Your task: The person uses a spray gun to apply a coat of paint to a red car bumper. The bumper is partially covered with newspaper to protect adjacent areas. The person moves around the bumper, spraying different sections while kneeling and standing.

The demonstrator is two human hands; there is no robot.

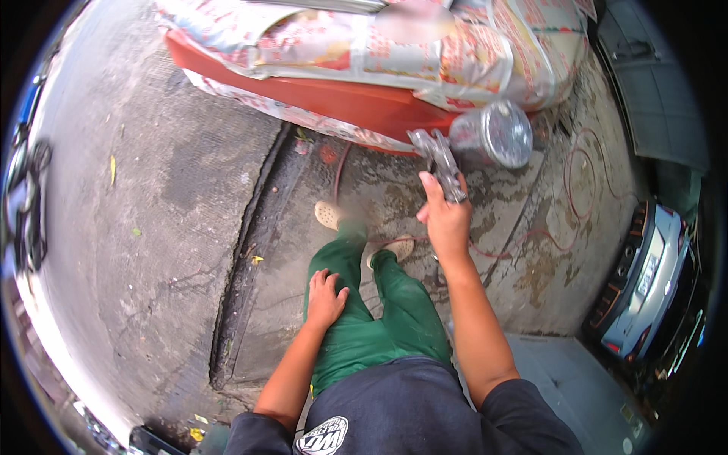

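Right hand (446, 220) gripping spray gun (470, 144), red panel (334, 98)

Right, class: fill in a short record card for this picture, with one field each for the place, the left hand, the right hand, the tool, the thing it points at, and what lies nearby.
Place: outdoor concrete floor, stained and cracked
Left hand: resting flat on the thigh of the green trousers
Right hand: raised, gripping a spray gun
Tool: metal spray gun with a shiny round cup
Aimed at: red panel, its upper part masked with newspaper
Nearby: thin red hose looping on the floor; silver car at right
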